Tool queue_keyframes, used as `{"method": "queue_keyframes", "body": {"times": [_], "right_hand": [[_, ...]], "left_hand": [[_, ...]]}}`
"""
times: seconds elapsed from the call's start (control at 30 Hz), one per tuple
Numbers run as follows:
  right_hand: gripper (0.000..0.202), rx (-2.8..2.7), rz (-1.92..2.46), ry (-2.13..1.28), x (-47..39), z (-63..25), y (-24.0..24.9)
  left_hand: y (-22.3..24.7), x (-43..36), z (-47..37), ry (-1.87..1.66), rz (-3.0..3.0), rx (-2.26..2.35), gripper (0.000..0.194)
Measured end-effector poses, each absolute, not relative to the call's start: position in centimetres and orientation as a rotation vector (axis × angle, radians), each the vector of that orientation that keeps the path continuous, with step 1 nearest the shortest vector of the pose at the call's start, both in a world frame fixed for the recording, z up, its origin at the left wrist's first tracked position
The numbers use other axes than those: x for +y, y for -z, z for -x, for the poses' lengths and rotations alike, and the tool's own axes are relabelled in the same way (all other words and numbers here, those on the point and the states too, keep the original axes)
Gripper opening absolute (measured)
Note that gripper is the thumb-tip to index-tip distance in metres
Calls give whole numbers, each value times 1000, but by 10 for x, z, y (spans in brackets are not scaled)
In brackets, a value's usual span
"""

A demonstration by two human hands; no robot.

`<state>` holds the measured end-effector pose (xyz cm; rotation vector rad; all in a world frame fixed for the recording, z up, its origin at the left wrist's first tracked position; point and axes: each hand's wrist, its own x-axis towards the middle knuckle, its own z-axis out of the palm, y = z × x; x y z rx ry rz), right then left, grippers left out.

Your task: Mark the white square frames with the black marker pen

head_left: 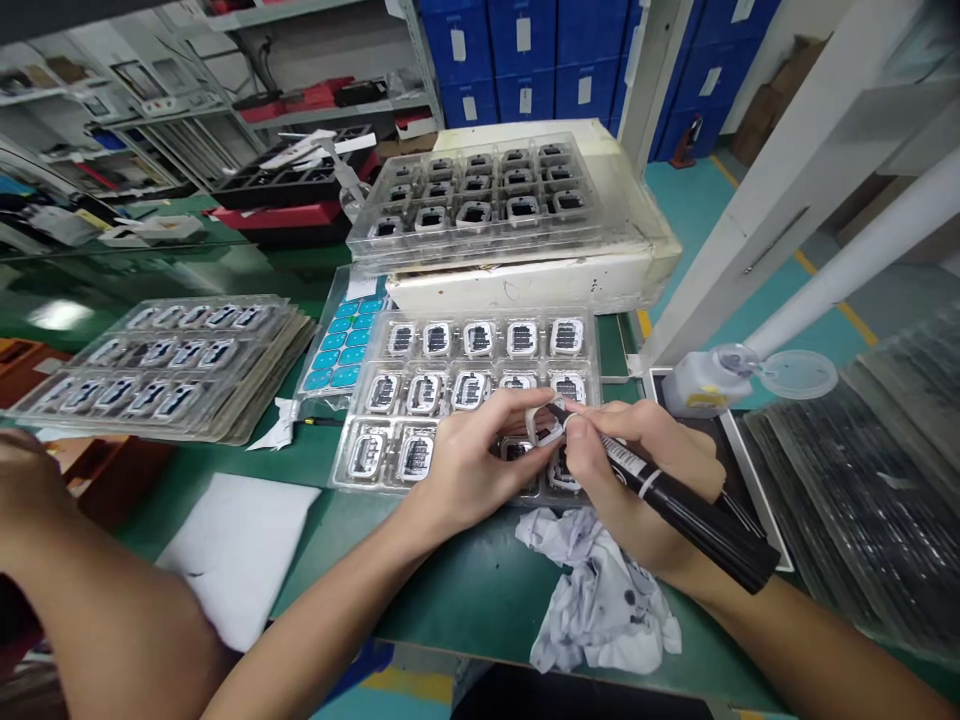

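Observation:
My left hand (480,455) pinches a small white rounded frame (546,424) above the right side of a clear plastic tray (352,440). In my right hand (645,465) is a thick black marker (690,515), its tip against the frame's upper edge. Rows of similar white frames with dark centres, such as one at the tray's back left (402,339), fill the tray's pockets. A crumpled, stained white cloth (600,600) lies just below my hands.
Another loaded tray (472,200) rests on a white foam box (517,285) behind. Stacked trays (165,370) and a white sheet (232,550) lie left, near another person's arm (97,600). A plastic bottle (709,382) and dark tray stacks (870,500) stand right.

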<state>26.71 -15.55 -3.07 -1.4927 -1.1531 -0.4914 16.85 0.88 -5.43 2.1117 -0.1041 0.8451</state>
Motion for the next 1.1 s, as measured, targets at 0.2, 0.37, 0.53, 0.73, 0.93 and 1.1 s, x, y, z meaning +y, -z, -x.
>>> {"method": "queue_keyframes", "body": {"times": [0.2, 0.37, 0.53, 0.73, 0.93, 1.1], "right_hand": [[12, -1139, 1478, 448, -157, -267, 29], [20, -1222, 1434, 535, -160, -266, 27], [24, -1273, 1376, 608, -160, -266, 27], [27, -1350, 1400, 593, -163, -268, 25], [27, -1297, 1462, 608, -164, -266, 26], [7, -1231, 1490, 667, -162, -268, 37]], "left_hand": [[52, 11, -172, -777, -1984, -137, 41], [49, 11, -171, -863, -2044, -167, 41], [45, 10, -169, -1088, -2189, -251, 38], [46, 11, -170, -1185, -2247, -296, 31], [49, 13, -172, -1206, -2230, -346, 34], [51, 13, -174, -1208, -2230, -341, 34]]}}
